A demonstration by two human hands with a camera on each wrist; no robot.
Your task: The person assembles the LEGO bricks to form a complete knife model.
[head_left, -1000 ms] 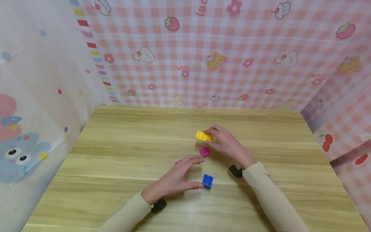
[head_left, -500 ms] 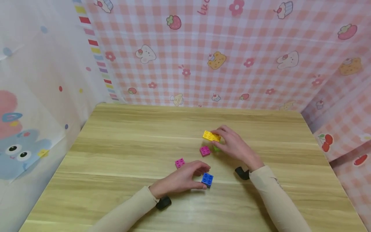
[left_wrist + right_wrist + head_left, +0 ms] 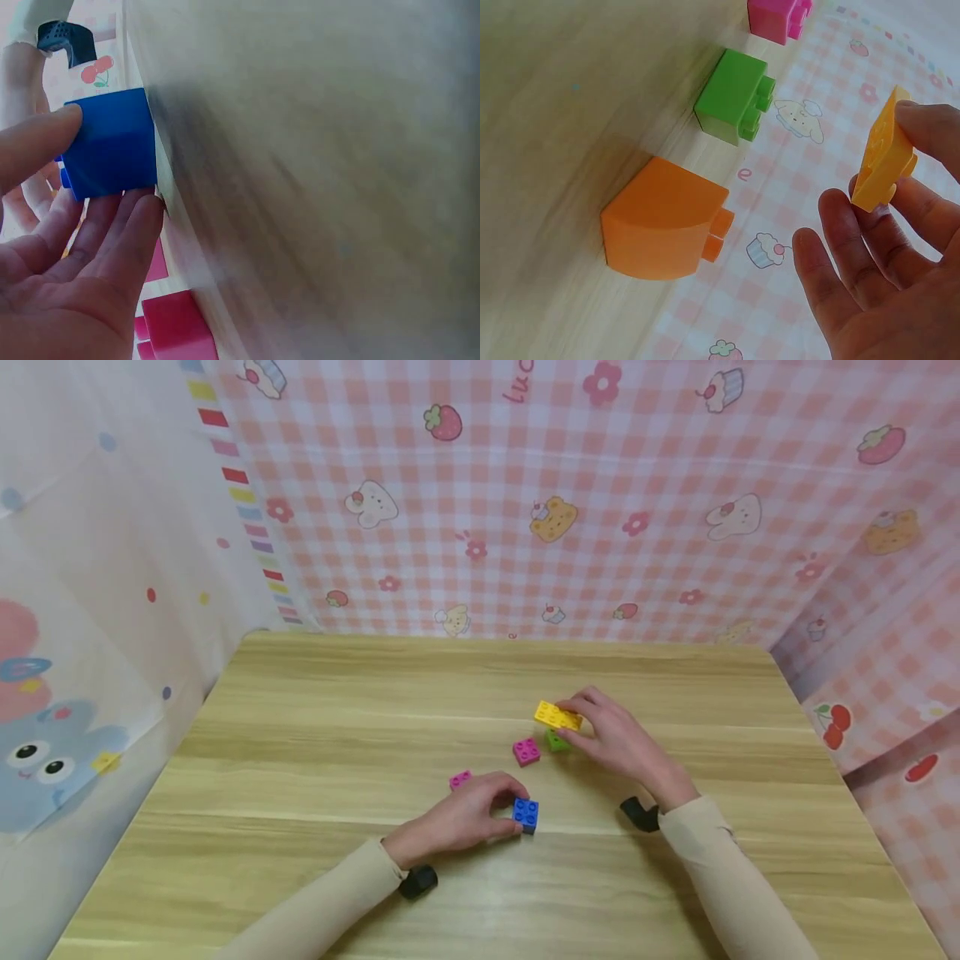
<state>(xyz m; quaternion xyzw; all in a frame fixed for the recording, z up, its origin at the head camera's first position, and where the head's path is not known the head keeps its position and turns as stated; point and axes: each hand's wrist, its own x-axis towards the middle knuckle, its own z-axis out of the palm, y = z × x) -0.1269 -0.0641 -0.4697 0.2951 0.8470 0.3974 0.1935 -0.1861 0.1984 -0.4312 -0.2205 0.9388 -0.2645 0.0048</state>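
My left hand [image 3: 467, 814] pinches a blue toy building brick [image 3: 526, 815] between thumb and fingertips, low over the table. The left wrist view shows the thumb on one side of the blue brick [image 3: 112, 146] and fingers on the other. Farther back, my right hand [image 3: 618, 739] holds a flat yellow brick [image 3: 557, 716] raised off the table. In the right wrist view the yellow brick [image 3: 885, 157] sits between thumb and fingertips, studs partly seen. Below it a green brick [image 3: 557, 741] is partly covered by that hand.
One pink brick [image 3: 527, 751] lies beside the green one. Another pink brick [image 3: 460, 780] shows partly behind my left hand. An orange brick with a curved side [image 3: 664, 225] stands on the table in the right wrist view, hidden from the head view. Patterned cloth [image 3: 480, 485] hangs behind the table.
My right hand has carried the yellow brick rightward, uncovering part of the green brick. My left hand has moved right to the blue brick and brought its thumb and fingers together on it.
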